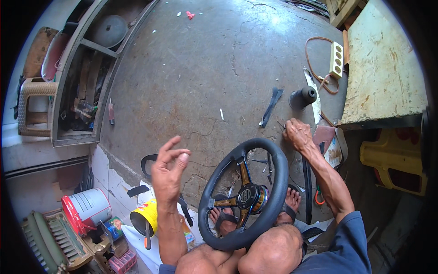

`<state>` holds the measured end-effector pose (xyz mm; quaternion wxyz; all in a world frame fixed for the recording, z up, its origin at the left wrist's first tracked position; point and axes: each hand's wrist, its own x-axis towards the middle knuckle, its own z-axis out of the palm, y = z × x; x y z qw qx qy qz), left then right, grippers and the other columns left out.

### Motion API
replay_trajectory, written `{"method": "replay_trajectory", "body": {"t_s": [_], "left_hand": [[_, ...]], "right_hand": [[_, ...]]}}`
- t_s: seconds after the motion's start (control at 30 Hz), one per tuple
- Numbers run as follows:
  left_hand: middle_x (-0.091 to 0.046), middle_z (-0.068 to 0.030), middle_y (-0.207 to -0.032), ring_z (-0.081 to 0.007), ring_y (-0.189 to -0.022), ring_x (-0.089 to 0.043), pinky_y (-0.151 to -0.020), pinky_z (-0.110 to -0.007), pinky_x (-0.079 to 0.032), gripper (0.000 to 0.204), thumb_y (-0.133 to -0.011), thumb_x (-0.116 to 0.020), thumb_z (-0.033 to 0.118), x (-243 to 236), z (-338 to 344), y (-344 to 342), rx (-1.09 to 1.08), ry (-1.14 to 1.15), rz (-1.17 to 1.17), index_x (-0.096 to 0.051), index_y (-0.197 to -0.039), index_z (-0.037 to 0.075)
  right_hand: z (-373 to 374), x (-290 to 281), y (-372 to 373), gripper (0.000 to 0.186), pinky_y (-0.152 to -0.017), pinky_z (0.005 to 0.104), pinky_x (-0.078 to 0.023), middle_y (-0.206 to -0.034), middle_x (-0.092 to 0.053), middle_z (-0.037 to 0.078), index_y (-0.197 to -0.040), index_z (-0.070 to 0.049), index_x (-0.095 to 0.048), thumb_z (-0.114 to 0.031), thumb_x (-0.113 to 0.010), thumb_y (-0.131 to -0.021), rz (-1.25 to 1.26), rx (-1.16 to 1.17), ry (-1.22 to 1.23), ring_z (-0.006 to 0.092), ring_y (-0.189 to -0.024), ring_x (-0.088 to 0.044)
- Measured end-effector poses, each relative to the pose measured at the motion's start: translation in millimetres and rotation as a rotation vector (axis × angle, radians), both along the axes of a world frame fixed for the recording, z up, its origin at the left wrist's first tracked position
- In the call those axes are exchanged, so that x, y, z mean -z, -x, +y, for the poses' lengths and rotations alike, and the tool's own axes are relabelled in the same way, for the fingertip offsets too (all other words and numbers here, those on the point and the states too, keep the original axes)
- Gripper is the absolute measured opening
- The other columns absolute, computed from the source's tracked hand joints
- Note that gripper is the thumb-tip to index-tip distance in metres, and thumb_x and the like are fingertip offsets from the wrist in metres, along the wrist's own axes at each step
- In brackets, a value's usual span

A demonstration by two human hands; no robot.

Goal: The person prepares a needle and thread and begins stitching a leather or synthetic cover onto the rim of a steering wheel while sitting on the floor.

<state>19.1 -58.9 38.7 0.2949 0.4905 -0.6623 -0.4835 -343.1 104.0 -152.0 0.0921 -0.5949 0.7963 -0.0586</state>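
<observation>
A black steering wheel [278,160] with dark gold-toned spokes and a round black hub leans tilted against my knees, above my sandalled feet. To its left, my left hand [168,176] is raised with fingers apart and nothing in it. Beyond the wheel on the right, my right hand [299,134] reaches low to the floor, its fingertips pinched together. A small thin thing shows at those fingertips, too small to name. Just past that hand stands a dark cone-shaped spool [299,98]. A dark strip [272,107] lies on the floor left of the spool.
At the right, a white power strip [336,60] with a brown cord lies near a worn pale panel [388,64]. Orange-handled scissors [319,198] lie beside my right leg. On the left are a yellow can [145,217], a red-and-white bucket [89,210] and a wooden shelf [99,48].
</observation>
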Motion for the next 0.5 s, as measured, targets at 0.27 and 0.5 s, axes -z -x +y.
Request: {"method": "replay_trajectory", "body": {"t_s": [0.27, 0.5], "left_hand": [[-0.07, -0.0022, -0.09, -0.0095, -0.081, -0.061, -0.074, -0.026, -0.048, 0.014, -0.092, -0.076, 0.007, -51.7, -20.9, 10.7, -0.115, 0.158, -0.274, -0.079, -0.105, 0.002], [-0.077, -0.012, -0.11, -0.0177, -0.106, -0.07, -0.095, -0.03, -0.053, 0.024, -0.095, -0.069, -0.001, -39.7, -10.3, -3.1, -0.043, 0.406, -0.151, -0.074, -0.118, -0.002]], "right_hand": [[24.5, -42.1, 15.8, 0.027, -0.075, 0.0475, -0.055, -0.09, -0.072, 0.02, -0.091, -0.002, -0.072, -0.028, -0.066, -0.091, -0.386, 0.49, 0.153, 0.0376, -0.085, -0.071], [26.6, -31.3, 16.9, 0.021, -0.083, 0.0483, -0.057, -0.1, -0.07, 0.018, -0.105, -0.008, -0.075, -0.018, -0.065, -0.09, -0.331, 0.351, 0.21, 0.0395, -0.095, -0.069]]}}
